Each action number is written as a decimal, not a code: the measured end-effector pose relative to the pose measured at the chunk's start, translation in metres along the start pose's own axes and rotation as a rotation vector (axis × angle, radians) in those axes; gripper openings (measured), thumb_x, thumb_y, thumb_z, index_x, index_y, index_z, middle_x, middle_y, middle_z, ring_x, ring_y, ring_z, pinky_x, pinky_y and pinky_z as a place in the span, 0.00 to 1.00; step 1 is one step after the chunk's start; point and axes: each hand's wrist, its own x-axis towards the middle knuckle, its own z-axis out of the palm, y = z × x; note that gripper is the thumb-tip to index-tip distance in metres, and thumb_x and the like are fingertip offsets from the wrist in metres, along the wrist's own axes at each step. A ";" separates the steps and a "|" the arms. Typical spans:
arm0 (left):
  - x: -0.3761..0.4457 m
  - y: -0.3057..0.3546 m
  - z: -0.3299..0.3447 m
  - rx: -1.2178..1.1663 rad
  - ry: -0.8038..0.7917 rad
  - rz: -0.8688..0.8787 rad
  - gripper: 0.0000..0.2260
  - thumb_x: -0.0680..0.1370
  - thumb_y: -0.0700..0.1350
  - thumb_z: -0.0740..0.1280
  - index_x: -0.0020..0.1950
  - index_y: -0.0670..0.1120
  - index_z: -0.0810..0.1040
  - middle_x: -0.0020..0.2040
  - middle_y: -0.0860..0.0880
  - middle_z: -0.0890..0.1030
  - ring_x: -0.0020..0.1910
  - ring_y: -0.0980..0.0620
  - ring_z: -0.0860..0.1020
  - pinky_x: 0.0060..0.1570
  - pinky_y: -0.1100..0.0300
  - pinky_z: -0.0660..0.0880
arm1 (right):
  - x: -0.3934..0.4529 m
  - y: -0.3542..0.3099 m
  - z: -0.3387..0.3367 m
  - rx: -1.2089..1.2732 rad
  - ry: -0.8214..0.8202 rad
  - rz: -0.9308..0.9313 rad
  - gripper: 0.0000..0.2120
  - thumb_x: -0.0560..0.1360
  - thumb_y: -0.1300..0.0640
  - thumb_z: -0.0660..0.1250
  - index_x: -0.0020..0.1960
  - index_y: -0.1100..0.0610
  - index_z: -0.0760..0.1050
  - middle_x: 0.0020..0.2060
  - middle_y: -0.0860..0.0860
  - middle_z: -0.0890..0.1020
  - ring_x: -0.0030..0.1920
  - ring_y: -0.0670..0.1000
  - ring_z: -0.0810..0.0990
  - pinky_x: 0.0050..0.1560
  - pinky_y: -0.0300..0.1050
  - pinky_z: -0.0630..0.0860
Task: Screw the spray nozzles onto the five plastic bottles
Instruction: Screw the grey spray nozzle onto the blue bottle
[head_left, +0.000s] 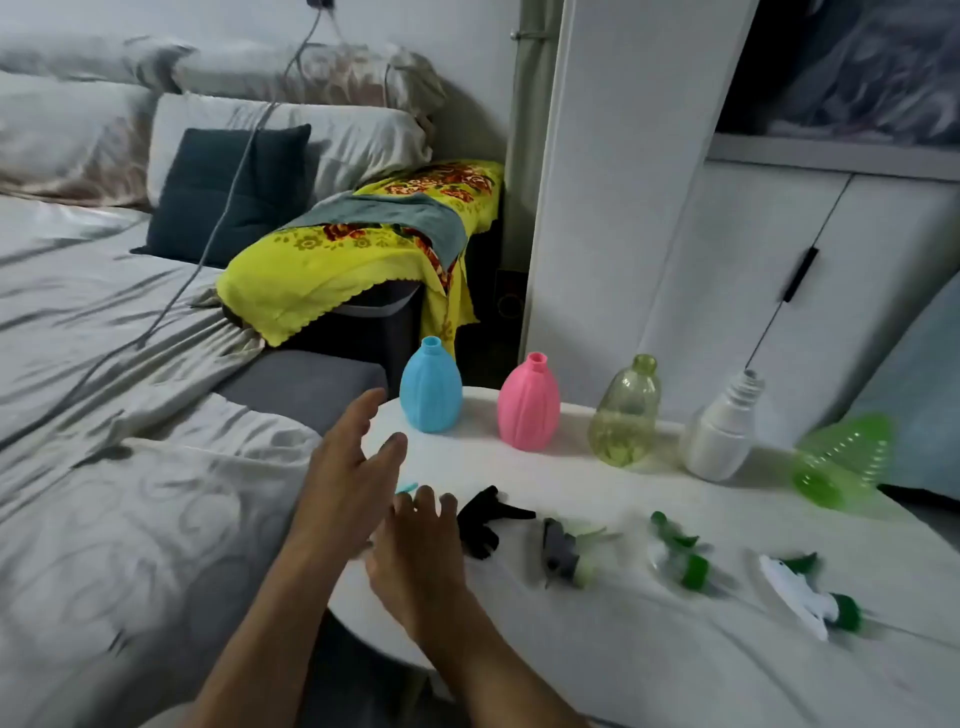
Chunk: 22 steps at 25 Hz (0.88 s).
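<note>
Five uncapped bottles stand in a row on the white table (649, 649): blue bottle (430, 387), pink bottle (529, 402), clear yellow-green bottle (626, 413), white bottle (722, 431) and green bottle (841, 460). Nozzles lie in front: a black nozzle (488, 519), a grey nozzle (563, 553), a green nozzle (680, 551), a white-green nozzle (810, 597). A bit of a light-blue nozzle (407, 487) shows between my hands. My left hand (348, 467) hovers open just left of the blue bottle. My right hand (421, 551) rests fingers spread over the light-blue nozzle, hiding most of it.
A bed with grey sheets (130, 415) lies left of the table. A yellow flowered cloth (363, 249) covers something behind the blue bottle. White cabinets (727, 234) rise behind the bottles. The table's rounded edge (363, 623) is near my forearms.
</note>
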 end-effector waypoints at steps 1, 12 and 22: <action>0.001 -0.002 -0.001 -0.006 0.009 0.002 0.21 0.80 0.45 0.64 0.72 0.57 0.68 0.71 0.50 0.72 0.67 0.52 0.71 0.64 0.47 0.71 | -0.001 -0.001 0.002 -0.010 -0.002 0.008 0.18 0.76 0.52 0.68 0.61 0.61 0.76 0.57 0.60 0.83 0.62 0.62 0.77 0.65 0.63 0.68; 0.024 0.021 -0.022 -0.469 0.254 0.006 0.24 0.71 0.44 0.70 0.67 0.52 0.75 0.60 0.52 0.81 0.53 0.60 0.80 0.46 0.64 0.72 | -0.011 0.091 -0.114 1.248 0.237 0.370 0.11 0.75 0.47 0.69 0.55 0.49 0.77 0.47 0.42 0.84 0.49 0.41 0.81 0.49 0.38 0.74; 0.109 -0.049 0.099 0.190 0.155 -0.049 0.51 0.64 0.49 0.81 0.79 0.47 0.52 0.73 0.42 0.66 0.71 0.40 0.65 0.67 0.40 0.67 | -0.053 0.178 -0.127 1.462 0.277 0.459 0.19 0.69 0.47 0.73 0.55 0.53 0.75 0.54 0.50 0.86 0.58 0.47 0.81 0.52 0.43 0.76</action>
